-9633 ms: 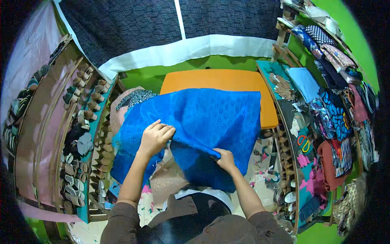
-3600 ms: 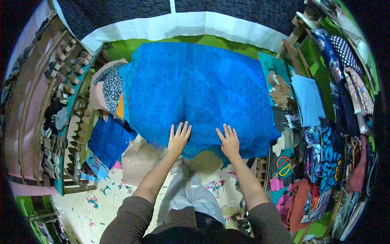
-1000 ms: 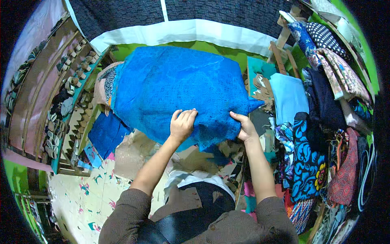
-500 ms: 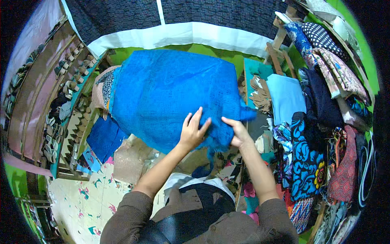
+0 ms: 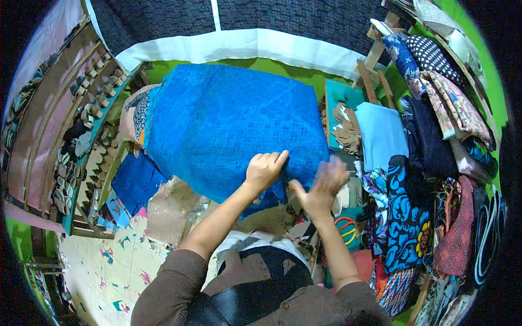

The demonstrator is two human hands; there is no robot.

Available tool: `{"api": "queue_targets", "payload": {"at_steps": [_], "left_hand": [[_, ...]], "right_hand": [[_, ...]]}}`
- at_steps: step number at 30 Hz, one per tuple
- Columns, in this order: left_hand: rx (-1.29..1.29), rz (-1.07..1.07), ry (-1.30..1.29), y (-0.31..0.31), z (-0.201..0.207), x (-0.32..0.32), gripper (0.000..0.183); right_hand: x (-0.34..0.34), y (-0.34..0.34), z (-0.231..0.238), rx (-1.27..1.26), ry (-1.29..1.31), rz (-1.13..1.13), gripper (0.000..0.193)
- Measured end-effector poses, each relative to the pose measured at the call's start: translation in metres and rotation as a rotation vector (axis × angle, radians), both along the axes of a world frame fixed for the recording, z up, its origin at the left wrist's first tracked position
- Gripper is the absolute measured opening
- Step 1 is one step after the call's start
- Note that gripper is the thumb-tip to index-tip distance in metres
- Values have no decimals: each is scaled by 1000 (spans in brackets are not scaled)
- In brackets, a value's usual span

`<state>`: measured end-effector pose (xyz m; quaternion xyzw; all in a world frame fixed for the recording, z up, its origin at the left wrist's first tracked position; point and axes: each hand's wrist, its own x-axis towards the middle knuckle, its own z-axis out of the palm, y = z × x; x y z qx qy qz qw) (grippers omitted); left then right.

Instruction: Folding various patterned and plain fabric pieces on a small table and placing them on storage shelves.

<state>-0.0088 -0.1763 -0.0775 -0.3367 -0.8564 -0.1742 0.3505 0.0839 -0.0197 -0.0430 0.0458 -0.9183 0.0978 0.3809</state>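
Observation:
A large blue textured cloth (image 5: 234, 114) lies spread over a bulky heap in front of me. My left hand (image 5: 266, 169) rests at its near right part with the fingers curled in, pinching the blue cloth. My right hand (image 5: 322, 190) is raised over the cloth's right edge, blurred by motion, with its thumb and fingers spread and nothing in it. Beneath the hands, the cloth's near edge hangs in a loose, ragged fold. At the left end, patterned and pinkish fabric (image 5: 140, 108) sticks out from under the blue.
Shoe lasts or shoe parts fill a wooden rack (image 5: 103, 122) on the left. To the right lie folded fabrics, including a light blue piece (image 5: 380, 133), and scissors (image 5: 347, 230) with red and yellow handles. Colored scraps litter the pale floor (image 5: 109, 271); a dark blue piece (image 5: 138, 182) lies near the rack.
The cloth's right side has been smoothed and its bunched, frayed edge lies flatter. My left hand has closed on it; my right hand has opened and lifted. The scissors' handles have come into view.

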Motion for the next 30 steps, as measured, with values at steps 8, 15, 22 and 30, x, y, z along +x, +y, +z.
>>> {"api": "queue_targets", "payload": {"at_steps": [8, 15, 22, 30], "left_hand": [[135, -247, -203, -10, 10, 15, 56], [-126, -105, -243, -153, -31, 11, 82], [-378, -54, -430, -228, -38, -30, 75], [-426, -117, -423, -232, -57, -82, 48]], "right_hand": [[-66, 7, 6, 210, -23, 211, 10], [-77, 21, 16, 117, -36, 232, 22], [-56, 31, -31, 310, -411, 193, 38], [-60, 7, -84, 207, -1344, -143, 86]]}}
